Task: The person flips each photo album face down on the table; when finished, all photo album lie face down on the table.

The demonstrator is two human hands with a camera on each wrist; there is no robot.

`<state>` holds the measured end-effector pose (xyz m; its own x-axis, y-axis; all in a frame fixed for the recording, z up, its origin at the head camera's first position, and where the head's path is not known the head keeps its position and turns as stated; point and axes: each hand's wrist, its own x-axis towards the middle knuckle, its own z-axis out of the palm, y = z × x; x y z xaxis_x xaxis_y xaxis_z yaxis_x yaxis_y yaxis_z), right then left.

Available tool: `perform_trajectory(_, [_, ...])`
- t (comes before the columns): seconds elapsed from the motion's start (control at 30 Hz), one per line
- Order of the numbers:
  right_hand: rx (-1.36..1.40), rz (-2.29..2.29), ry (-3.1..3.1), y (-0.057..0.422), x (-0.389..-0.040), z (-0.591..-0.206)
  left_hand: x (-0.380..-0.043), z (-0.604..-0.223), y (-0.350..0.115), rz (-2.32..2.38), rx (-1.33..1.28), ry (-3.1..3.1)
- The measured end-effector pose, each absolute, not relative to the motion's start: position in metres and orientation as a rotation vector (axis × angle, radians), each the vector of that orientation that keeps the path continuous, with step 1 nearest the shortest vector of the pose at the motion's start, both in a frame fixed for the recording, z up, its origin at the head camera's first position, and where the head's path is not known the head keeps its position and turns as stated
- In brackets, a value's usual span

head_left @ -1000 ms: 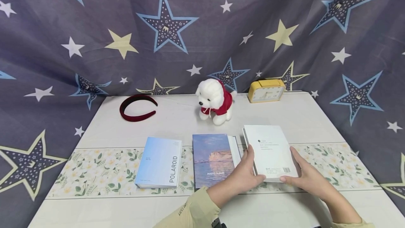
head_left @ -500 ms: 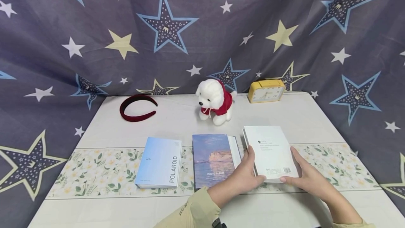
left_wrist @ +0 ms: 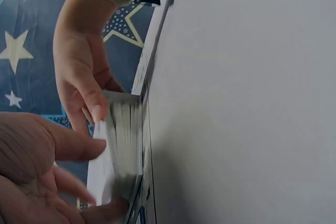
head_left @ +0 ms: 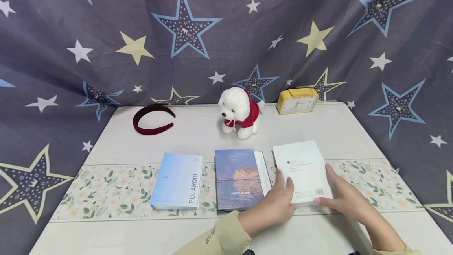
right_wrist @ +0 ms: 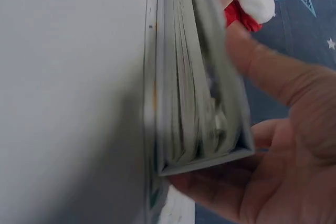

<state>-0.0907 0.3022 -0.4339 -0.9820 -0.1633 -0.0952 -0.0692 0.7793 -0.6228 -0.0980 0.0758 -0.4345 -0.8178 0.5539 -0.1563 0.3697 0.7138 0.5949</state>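
Note:
A white album (head_left: 301, 168) with small print and a barcode on its cover lies at the right of the table. My right hand (head_left: 348, 200) grips its right side, thumb on the front corner and fingers round the side, also seen in the right wrist view. My left hand (head_left: 272, 204) is at the left front corner, its blurred fingers raised over the cover's left edge. In the left wrist view the left thumb (left_wrist: 86, 148) is beside the cover, and the album's page ends (left_wrist: 126, 135) show slightly fanned. To its left lies a seascape photo album (head_left: 237, 180).
A blue Polaroid album (head_left: 177, 180) lies further left. Behind stand a white plush dog (head_left: 237, 107) in a red hoodie and a yellow alarm clock (head_left: 297, 100). A dark red headband (head_left: 150, 131) lies at the back left. A star-printed cloth (head_left: 226, 30) hangs behind the table.
My left hand has shifted its fingers from the album's left side up over its cover. The right hand keeps its hold. The album's left side has tilted slightly.

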Motion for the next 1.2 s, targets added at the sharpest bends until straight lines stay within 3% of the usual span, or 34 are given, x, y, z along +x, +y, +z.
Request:
perform_trajectory(0.3, [-0.207, -0.678, 3.074, 0.263, -0.086, -0.413, -0.095, -0.426, 0.053, 0.637, 0.834, 2.693])
perform_trajectory(0.5, [-0.436, -0.824, 3.141, 0.228, -0.092, -0.403, -0.094, -0.419, 0.019, 0.753, 0.808, 2.774])
perform_trajectory(0.8, [-0.634, -1.079, 2.902, 0.19, -0.104, -0.427, -0.089, -0.426, -0.015, 0.925, 0.633, 2.88])
perform_trajectory(1.2, [-0.175, -1.466, 2.391, 0.157, -0.102, -0.423, -0.085, -0.448, -0.048, 1.09, 0.381, 2.945])
